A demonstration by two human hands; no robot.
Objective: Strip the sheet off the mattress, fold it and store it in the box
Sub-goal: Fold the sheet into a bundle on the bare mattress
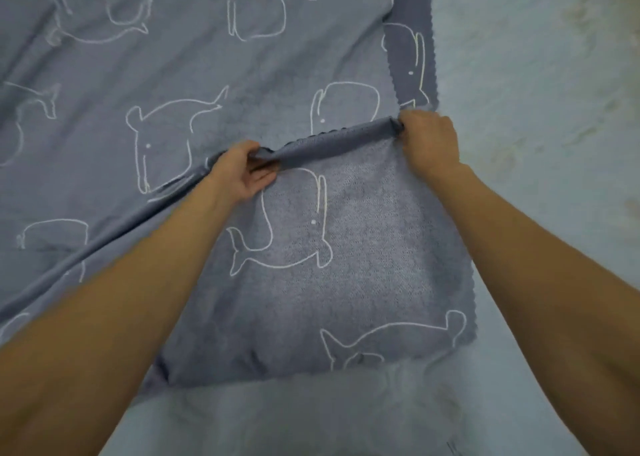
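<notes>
1. Risk: the fold could go crooked. The right hand (429, 140) sits higher in the frame than the left hand (242, 171), so the edge stretched between them runs at a slant. Laid down that way, the corners would likely not meet.
2. Risk: the soft cloth could slip or bunch. The left hand holds only a small pinch of it, and a crease already runs away from that hand toward the lower left of the frame. Pulling harder would probably drag more wrinkles into the fold.
3. Risk: the box is not in view, so a loose, bulky fold might not fit it. I cannot tell.
4. The sheet (173, 57), grey-blue with white whale outlines, lies spread over the upper left and centre of the frame on the pale mattress (540, 116), which shows bare at the right and bottom.
5. Both hands are clenched on the sheet's turned-over edge at mid-frame, the left pinching it with its palm turned up, the right gripping it knuckles up. The flap hangs from that edge toward the bottom of the frame, between the forearms.
</notes>
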